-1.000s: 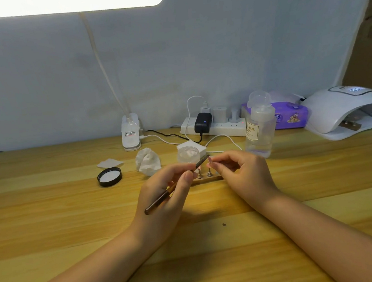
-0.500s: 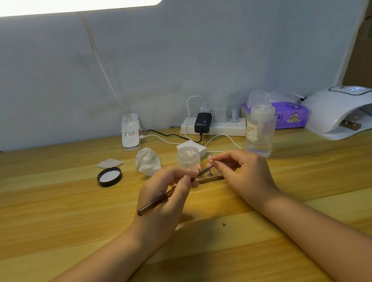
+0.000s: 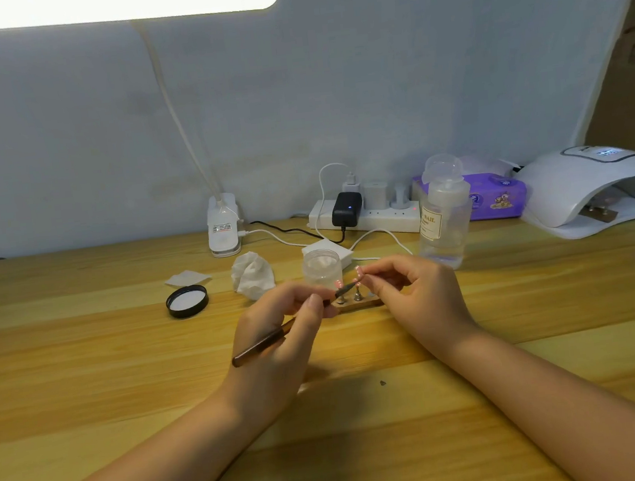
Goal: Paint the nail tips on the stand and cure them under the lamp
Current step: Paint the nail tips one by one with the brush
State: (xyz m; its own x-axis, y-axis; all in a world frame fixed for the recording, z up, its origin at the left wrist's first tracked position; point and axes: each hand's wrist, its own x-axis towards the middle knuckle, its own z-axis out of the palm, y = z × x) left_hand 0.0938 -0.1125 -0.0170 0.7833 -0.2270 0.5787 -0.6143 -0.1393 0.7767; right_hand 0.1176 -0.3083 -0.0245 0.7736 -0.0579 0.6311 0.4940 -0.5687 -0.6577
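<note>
Two hands at the stand (image 3: 358, 304) — left hand (image 3: 279, 338) fingers around brush (image 3: 264, 344), right hand (image 3: 415, 292) fingers pinching a nail tip (image 3: 358, 271).

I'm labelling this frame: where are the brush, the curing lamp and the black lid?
brush (image 3: 258, 347): head view, brown handle.
curing lamp (image 3: 583, 177): head view, white dome.
black lid (image 3: 187, 301): head view, pale inside.

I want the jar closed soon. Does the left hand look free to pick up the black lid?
Probably not yet: the left hand grips the brush. The black lid lies uncovered on the table, nothing between.
</note>
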